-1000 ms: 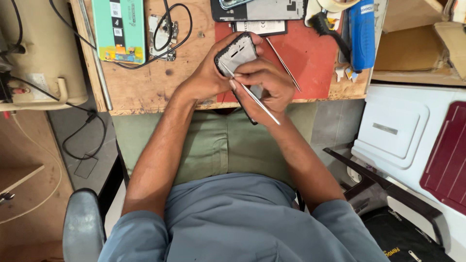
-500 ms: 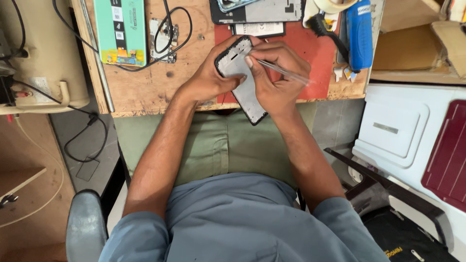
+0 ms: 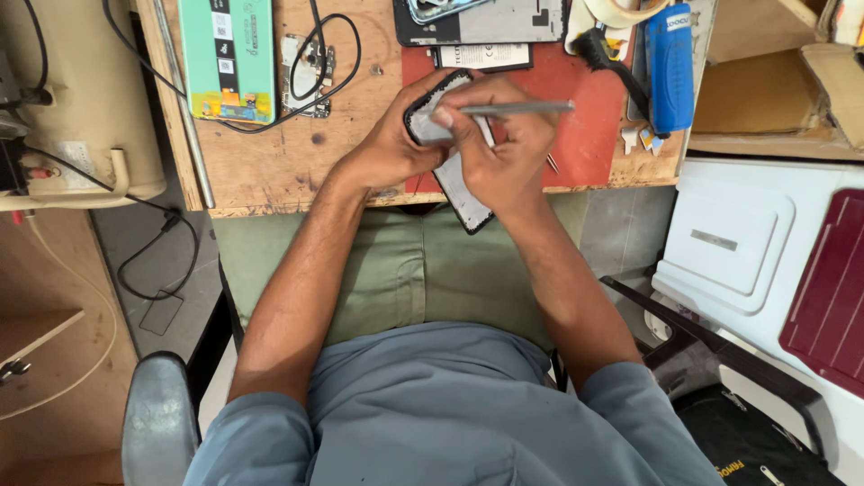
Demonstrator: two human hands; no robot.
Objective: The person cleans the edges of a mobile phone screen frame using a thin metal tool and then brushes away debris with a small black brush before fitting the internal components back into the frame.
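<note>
Grey-blue short-sleeved shirt, olive green trousers, bare forearms, no rings or watch visible

The phone frame (image 3: 459, 193) sits at the near edge of the worktop (image 3: 270, 171), between the left hand (image 3: 391, 148) and right hand (image 3: 504, 153). A thin tool (image 3: 522, 108) lies across the right hand. A flat box (image 3: 225, 58) lies far left, a brush (image 3: 616, 63) far right.
</note>
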